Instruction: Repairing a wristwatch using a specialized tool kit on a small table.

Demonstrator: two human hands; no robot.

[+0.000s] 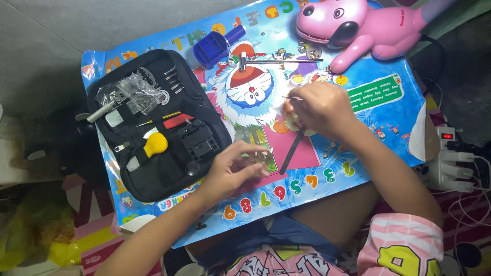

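While the left hand [232, 171] pinches a small round metal watch-like piece [260, 158] near the front edge of the glossy blue cartoon-printed surface [378, 110], its fingers closed on the piece, the right hand [317, 110] grips a slim dark rod-shaped tool [290, 153] and a thin metal pin [290, 97] beside a small pale round part [292, 121], at the middle. This looks like fine fitting work in mid-step; the next move would call for a steady tip. A black zip-open tool case [153, 128] lies along the left edge, a blue plastic holder block [210, 48] and a small metal hammer [276, 61] near the back edge, a pink plastic toy dog [358, 25] at the back right corner.
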